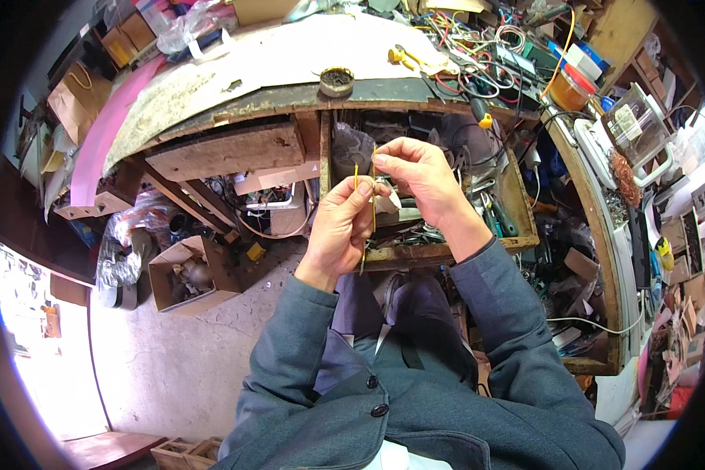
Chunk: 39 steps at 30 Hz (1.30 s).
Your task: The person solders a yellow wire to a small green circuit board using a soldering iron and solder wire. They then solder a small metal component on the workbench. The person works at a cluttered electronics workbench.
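Both my hands are raised over the open wooden drawer (pixel 425 252), close together. A thin yellow wire (pixel 374 213) runs between them. My left hand (pixel 341 225) is closed on it, with one bit of yellow sticking up past the thumb and another hanging below the fingers. My right hand (pixel 424 178) pinches the upper part of the wire between thumb and forefinger. Whether this is one bent length or two pieces, I cannot tell. Behind the hands, the drawer holds a crumpled clear plastic bag (pixel 352 146) and several tools, among them a green handle (pixel 505 218).
A worn workbench (pixel 282 59) spans the far side, carrying a small round tin (pixel 337 81) and yellow-handled pliers (pixel 403 57). Tangled cables (pixel 486 66) pile up at the right. A cardboard box (pixel 193 276) sits on the floor at left. Another open drawer (pixel 603 313) stands at right.
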Available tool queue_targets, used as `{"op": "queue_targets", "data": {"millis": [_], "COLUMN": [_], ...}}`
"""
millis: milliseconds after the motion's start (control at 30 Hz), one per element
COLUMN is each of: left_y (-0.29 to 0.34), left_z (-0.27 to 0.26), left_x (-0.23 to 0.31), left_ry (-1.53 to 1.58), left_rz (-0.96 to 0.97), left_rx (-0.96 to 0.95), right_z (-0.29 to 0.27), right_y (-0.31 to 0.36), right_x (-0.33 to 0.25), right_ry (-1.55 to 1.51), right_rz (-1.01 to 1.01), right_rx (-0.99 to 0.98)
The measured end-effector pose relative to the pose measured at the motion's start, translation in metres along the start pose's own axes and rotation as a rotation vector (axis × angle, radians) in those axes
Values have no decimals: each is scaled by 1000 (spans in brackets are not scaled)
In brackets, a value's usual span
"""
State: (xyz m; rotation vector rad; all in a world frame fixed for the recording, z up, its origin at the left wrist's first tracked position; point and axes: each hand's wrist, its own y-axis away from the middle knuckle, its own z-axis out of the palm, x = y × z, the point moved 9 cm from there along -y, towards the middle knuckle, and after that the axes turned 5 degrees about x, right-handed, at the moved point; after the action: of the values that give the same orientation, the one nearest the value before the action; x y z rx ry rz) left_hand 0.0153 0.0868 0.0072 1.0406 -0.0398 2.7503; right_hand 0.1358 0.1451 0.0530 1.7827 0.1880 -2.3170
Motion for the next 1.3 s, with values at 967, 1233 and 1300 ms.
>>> {"op": "queue_targets", "data": {"millis": [967, 1233, 1300], "left_y": [0, -2, 1], "left_z": [-6, -11, -4], "left_x": [5, 4, 6], "left_ry": [-165, -156, -182], "left_rz": [96, 132, 146], "left_rx": [66, 69, 35], "right_z": [-1, -39, -62], "right_y": [12, 43, 61], "right_x": [12, -6, -23], "right_ry": [49, 81, 124], "right_rz": [-84, -130, -199], "right_rx": [-87, 32, 101]}}
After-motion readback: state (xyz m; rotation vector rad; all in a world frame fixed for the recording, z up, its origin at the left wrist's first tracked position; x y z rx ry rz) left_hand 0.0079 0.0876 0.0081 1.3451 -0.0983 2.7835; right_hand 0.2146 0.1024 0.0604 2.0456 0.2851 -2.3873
